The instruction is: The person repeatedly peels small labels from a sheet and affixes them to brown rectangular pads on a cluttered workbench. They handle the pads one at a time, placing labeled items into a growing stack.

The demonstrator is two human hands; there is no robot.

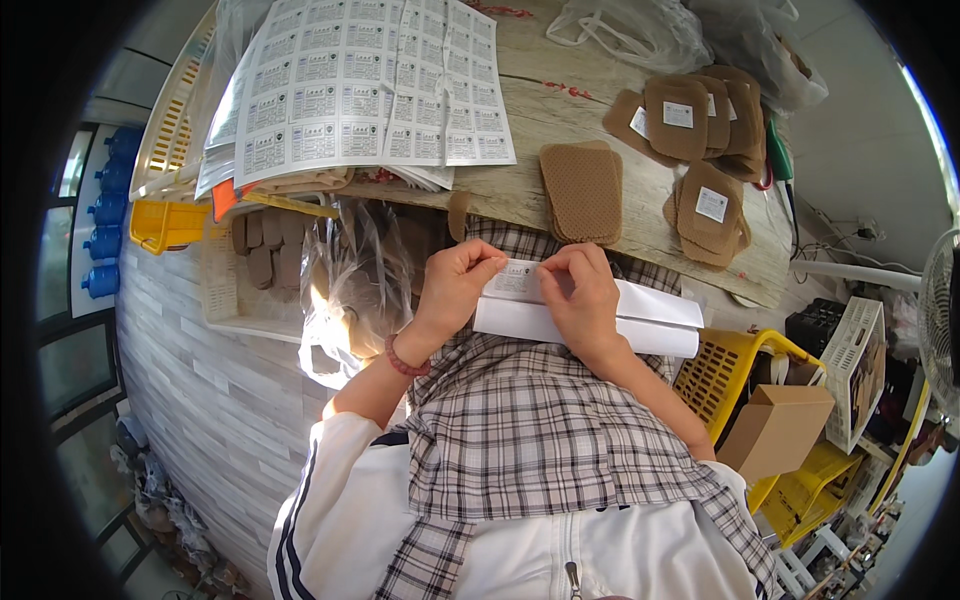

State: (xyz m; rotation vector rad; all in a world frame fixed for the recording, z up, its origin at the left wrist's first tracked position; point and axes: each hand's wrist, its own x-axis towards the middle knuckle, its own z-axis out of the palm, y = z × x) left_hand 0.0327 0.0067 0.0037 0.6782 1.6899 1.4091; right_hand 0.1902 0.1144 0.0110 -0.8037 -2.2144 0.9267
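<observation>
Over my lap, in front of the plaid apron (510, 440), a folded white label sheet (645, 318) lies across. One printed label strip shows between my hands. My left hand (458, 288) pinches at the strip's left end, thumb and forefinger together. My right hand (583, 300) is closed in a pinch at its right end, with the rest of the sheet passing beneath it. Whether a label is lifted off is too small to tell. Just beyond my hands, a stack of brown mesh pads (582, 190) sits at the table edge.
Large printed label sheets (370, 95) cover the table's left side. Brown pads with white labels lie in piles (676, 115) (708, 207) at the right. Below stand a crate of brown pieces (225, 270), a plastic bag (355, 270), a yellow basket (715, 370) and a cardboard box (775, 430).
</observation>
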